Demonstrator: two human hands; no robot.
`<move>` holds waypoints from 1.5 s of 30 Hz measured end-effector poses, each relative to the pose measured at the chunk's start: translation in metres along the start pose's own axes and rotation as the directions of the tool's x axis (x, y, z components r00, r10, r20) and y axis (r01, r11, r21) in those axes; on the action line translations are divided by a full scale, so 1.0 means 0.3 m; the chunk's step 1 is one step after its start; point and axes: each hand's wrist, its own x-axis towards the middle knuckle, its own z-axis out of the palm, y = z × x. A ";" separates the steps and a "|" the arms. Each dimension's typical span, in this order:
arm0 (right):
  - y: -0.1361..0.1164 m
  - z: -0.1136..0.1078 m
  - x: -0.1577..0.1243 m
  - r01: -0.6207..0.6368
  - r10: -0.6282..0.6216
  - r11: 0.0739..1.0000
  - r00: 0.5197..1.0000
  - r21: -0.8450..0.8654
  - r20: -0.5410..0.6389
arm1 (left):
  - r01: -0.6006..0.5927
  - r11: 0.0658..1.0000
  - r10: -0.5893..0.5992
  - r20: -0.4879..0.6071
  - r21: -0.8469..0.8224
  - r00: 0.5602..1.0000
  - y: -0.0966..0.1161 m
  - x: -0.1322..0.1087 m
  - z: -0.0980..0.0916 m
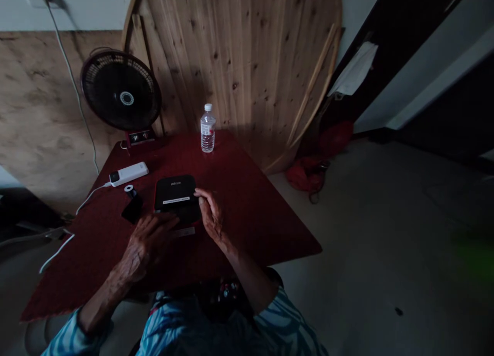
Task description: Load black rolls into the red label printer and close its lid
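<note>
1 black device (pixel 177 192) points lengthwise toward the wooden board (pixel 239 63).

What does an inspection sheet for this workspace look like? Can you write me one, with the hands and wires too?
Surface: dark red table, dimly lit.
Job's things: black box with a white label, lying between the hands.
Clutter: white power bank, small dark items left of the box, water bottle upright, fan at the back left.
Hands: left hand at the box's near left; right hand at its right edge. Cannot tell whether either grips it.
Cables: white cable from the power bank over the left table edge; cord hanging down the wall.
Surroundings: large wooden board behind the table, red bundle on the floor.
</note>
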 end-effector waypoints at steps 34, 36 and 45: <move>0.121 0.012 -0.056 -0.378 0.375 0.915 0.926 0.143 0.047 | 0.607 0.289 -0.695 0.273 -0.740 0.665 -0.062 0.084 0.003; 0.117 0.021 -0.060 -0.374 0.369 0.917 0.927 0.138 0.062 | 0.576 0.233 -0.658 0.310 -0.783 0.686 -0.065 0.086 0.010; 0.135 0.037 -0.068 -0.348 0.343 0.930 0.938 0.122 0.054 | 0.462 -0.040 -0.680 0.363 -0.886 0.637 -0.086 0.098 0.049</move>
